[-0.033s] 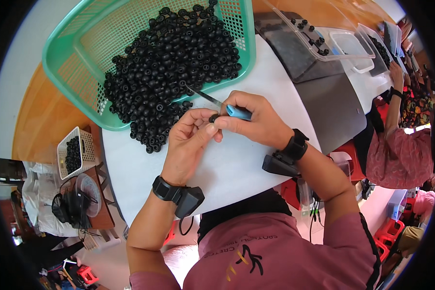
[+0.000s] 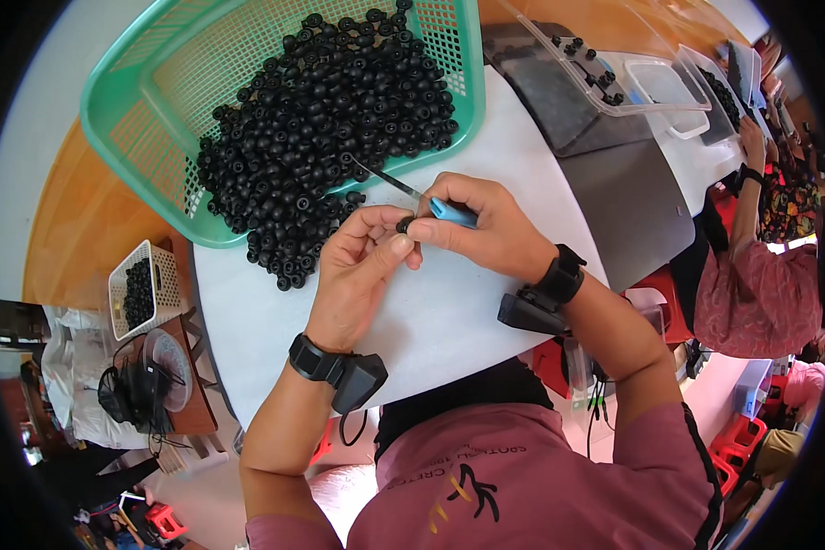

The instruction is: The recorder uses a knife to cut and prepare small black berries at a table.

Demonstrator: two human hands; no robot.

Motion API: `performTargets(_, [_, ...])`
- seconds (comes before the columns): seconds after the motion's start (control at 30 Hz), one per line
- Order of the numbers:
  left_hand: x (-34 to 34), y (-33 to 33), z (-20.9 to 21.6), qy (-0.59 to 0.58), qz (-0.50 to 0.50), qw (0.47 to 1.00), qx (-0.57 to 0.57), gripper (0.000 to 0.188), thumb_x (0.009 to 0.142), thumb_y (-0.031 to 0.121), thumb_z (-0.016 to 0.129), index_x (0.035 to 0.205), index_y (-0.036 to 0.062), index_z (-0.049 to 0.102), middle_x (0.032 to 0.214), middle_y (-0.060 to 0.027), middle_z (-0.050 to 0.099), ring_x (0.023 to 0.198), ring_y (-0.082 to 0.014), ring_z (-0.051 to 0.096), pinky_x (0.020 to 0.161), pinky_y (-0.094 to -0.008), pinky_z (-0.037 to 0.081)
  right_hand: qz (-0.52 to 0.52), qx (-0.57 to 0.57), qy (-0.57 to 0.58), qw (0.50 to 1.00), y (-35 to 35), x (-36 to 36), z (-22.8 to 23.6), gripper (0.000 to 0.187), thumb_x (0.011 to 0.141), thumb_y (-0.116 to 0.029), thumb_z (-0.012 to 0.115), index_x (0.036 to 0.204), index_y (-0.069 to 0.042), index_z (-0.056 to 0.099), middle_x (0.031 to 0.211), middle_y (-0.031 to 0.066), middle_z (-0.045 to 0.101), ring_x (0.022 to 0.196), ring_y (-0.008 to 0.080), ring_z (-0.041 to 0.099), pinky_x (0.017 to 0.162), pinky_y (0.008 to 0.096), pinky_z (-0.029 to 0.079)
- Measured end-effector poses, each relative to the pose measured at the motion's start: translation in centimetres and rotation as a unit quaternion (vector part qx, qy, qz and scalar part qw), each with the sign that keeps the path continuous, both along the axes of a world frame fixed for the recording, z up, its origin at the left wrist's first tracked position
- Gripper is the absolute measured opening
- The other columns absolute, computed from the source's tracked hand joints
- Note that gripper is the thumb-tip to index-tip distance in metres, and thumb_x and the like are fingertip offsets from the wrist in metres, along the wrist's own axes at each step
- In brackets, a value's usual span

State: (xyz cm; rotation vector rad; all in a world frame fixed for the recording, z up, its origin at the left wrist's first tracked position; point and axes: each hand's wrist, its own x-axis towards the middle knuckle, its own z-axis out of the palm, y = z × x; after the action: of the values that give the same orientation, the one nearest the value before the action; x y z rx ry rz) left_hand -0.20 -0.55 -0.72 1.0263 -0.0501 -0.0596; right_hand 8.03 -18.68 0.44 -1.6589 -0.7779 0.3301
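Note:
My left hand (image 2: 362,252) pinches a small round black part (image 2: 404,224) between thumb and fingertips. Closed round a slim metal tool with a blue handle (image 2: 453,214) is my right hand (image 2: 486,225); its thumb tip reaches the same black part. The tool's thin metal end (image 2: 385,176) points away to the upper left, over the pile; its exact kind is not clear. Just beyond my hands, many similar black parts (image 2: 330,119), round with a central hole, fill a green mesh basket (image 2: 472,82) tipped toward me. Some have spilled onto the white table cover (image 2: 275,339).
A grey sheet (image 2: 628,206) and a clear plastic box (image 2: 655,108) with a few black parts lie to the right. At the left, a white basket (image 2: 165,284) holds more black parts. A co-worker (image 2: 761,293) sits at the far right. Red stools (image 2: 738,435) stand below.

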Motion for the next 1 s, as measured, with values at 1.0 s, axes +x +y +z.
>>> performTargets(1.0, [-0.20,0.06,-0.05,-0.013,-0.008,1.000,0.019,0.024,0.092,0.007,0.063,0.115,0.0008,0.057,0.099,-0.0074,0.063,0.083,-0.0144,0.059,0.078,-0.0280,0.048,0.010,0.054,0.040,0.998,0.04,-0.18,-0.15,0.025,0.085,-0.024,0.076,0.090,-0.002,0.065,0.075,-0.0012,0.057,0.069,0.0059,0.049,0.061,0.0230,0.041])
